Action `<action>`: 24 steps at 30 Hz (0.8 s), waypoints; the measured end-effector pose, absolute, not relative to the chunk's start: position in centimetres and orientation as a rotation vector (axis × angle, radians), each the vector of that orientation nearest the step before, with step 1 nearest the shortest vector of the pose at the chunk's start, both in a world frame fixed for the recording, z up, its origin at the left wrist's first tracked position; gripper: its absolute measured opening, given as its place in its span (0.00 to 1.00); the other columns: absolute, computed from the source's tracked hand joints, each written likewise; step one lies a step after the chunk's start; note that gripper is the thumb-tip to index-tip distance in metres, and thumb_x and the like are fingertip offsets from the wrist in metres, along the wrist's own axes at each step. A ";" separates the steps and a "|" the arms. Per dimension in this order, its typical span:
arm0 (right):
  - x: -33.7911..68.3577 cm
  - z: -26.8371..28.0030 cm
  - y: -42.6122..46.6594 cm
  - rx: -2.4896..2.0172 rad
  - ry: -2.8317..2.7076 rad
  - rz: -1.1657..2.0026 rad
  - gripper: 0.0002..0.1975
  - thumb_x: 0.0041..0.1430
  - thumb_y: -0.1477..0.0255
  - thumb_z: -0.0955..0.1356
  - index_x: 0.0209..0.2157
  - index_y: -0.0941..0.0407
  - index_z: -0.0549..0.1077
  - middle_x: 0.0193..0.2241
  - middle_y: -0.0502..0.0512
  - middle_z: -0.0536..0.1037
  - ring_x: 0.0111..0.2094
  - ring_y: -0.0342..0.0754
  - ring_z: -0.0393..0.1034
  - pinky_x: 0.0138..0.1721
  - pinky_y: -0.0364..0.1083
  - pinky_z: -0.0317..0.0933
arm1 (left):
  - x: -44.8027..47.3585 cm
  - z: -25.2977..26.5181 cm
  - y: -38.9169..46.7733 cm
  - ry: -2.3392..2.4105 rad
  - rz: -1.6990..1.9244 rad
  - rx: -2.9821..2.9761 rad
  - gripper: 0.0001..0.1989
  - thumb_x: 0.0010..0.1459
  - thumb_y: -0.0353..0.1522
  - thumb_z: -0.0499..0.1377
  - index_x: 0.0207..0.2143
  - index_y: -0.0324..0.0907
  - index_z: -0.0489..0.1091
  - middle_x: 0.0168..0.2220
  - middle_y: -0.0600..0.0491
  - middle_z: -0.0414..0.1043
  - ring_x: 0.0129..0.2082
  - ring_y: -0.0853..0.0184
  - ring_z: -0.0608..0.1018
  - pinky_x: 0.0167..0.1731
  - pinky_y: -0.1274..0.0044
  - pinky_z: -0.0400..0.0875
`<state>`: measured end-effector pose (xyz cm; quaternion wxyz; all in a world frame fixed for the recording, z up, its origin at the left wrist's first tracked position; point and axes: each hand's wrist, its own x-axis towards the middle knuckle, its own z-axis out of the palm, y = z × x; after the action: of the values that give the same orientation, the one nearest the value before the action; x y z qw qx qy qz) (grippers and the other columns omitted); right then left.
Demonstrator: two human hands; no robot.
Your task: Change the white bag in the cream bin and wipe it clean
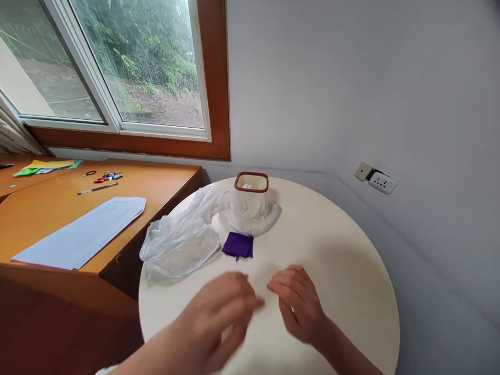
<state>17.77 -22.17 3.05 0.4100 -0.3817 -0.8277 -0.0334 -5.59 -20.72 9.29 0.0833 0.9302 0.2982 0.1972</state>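
My left hand [219, 319] hovers above the near part of the round cream table [344, 281], slightly blurred, its fingers bent and thumb apart. Facing it, my right hand [300, 303] has loosely curved fingers with the thumb held away from them. I see nothing in either hand. Beyond them lies a small folded purple cloth [238, 245] with frayed edges. Behind the cloth stands a small whitish bin [250, 204] with a brown rim, draped in clear plastic. Something white shows inside it. A crumpled clear plastic bag [179, 245] spreads over the table's left side.
On the left, an orange-brown desk [156, 174] holds white paper sheets [84, 229], a pen [97, 188], red-handled scissors [102, 179], keys and coloured papers [49, 164]. A window is above it. The wall behind the table carries a power socket [383, 182].
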 end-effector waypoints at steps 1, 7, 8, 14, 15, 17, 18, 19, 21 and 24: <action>17.7 2.8 -20.9 -0.924 -2.001 -0.088 0.15 0.55 0.83 0.58 0.41 0.56 0.68 0.33 0.54 0.74 0.36 0.46 0.68 0.39 0.51 0.61 | -4.9 9.2 -19.2 0.857 0.639 2.642 0.16 0.62 0.33 0.44 0.46 0.45 0.68 0.40 0.47 0.72 0.41 0.62 0.73 0.41 0.69 0.70; 18.3 -0.5 -15.5 -1.096 -1.924 0.019 0.14 0.55 0.83 0.59 0.37 0.55 0.69 0.30 0.53 0.74 0.33 0.47 0.67 0.35 0.49 0.61 | -2.5 4.6 -10.8 1.096 0.814 2.132 0.10 0.57 0.33 0.49 0.33 0.41 0.70 0.29 0.52 0.72 0.28 0.69 0.73 0.29 0.78 0.68; 18.4 -0.9 -14.8 -1.125 -1.908 0.022 0.13 0.55 0.83 0.59 0.37 0.55 0.69 0.30 0.53 0.74 0.33 0.47 0.67 0.36 0.49 0.61 | -2.2 3.7 -9.9 1.149 0.845 2.071 0.10 0.56 0.33 0.50 0.31 0.40 0.69 0.26 0.54 0.71 0.24 0.70 0.71 0.26 0.79 0.67; 18.7 -2.1 -12.2 -1.240 -1.847 0.004 0.10 0.58 0.79 0.59 0.37 0.55 0.69 0.28 0.53 0.75 0.31 0.47 0.68 0.35 0.48 0.60 | 0.2 1.5 -6.2 1.245 0.948 2.074 0.12 0.57 0.36 0.48 0.28 0.40 0.67 0.21 0.56 0.66 0.22 0.70 0.68 0.23 0.79 0.64; 18.7 -2.2 -12.0 -1.246 -1.845 0.003 0.10 0.58 0.79 0.59 0.37 0.55 0.69 0.28 0.53 0.75 0.31 0.47 0.68 0.35 0.48 0.60 | 0.4 1.4 -5.9 1.244 0.956 2.093 0.12 0.57 0.36 0.48 0.28 0.40 0.67 0.23 0.54 0.68 0.24 0.69 0.70 0.26 0.77 0.65; 18.6 -2.4 -11.6 -1.258 -1.838 0.001 0.10 0.58 0.80 0.60 0.37 0.55 0.69 0.28 0.53 0.74 0.31 0.47 0.67 0.35 0.48 0.61 | 0.5 1.2 -5.7 1.226 0.956 2.137 0.11 0.57 0.35 0.49 0.30 0.41 0.69 0.29 0.52 0.70 0.30 0.66 0.72 0.32 0.75 0.66; 18.6 -2.4 -11.3 -1.262 -1.834 -0.001 0.10 0.57 0.80 0.60 0.37 0.55 0.69 0.28 0.53 0.74 0.31 0.47 0.67 0.35 0.48 0.61 | 0.4 1.0 -5.7 1.207 0.941 2.163 0.10 0.57 0.34 0.50 0.31 0.41 0.70 0.31 0.51 0.70 0.33 0.65 0.72 0.35 0.74 0.66; 18.7 -2.4 -11.1 -1.263 -1.827 -0.003 0.11 0.57 0.80 0.60 0.37 0.55 0.69 0.29 0.53 0.74 0.32 0.47 0.67 0.35 0.48 0.61 | 0.3 0.9 -5.7 1.184 0.911 2.194 0.10 0.56 0.34 0.51 0.33 0.42 0.70 0.34 0.50 0.71 0.35 0.64 0.73 0.37 0.73 0.66; 18.7 -2.1 -10.3 -1.248 -1.803 -0.019 0.11 0.57 0.81 0.59 0.37 0.55 0.69 0.30 0.53 0.74 0.34 0.47 0.67 0.36 0.48 0.61 | 0.0 0.4 -5.8 1.145 0.828 2.267 0.10 0.55 0.34 0.53 0.38 0.43 0.70 0.38 0.49 0.70 0.39 0.62 0.73 0.40 0.72 0.67; 18.7 -0.7 -8.4 -1.209 -1.728 -0.077 0.13 0.57 0.81 0.58 0.38 0.56 0.69 0.32 0.55 0.74 0.37 0.47 0.67 0.39 0.49 0.62 | -0.4 -0.3 -5.9 1.145 0.724 2.367 0.12 0.54 0.32 0.54 0.41 0.44 0.69 0.43 0.47 0.68 0.43 0.60 0.72 0.44 0.70 0.66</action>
<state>18.66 -8.44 -0.66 0.4933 -0.4983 -0.7123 -0.0317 -0.40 -5.91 -0.26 0.2056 0.8493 0.4110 0.2596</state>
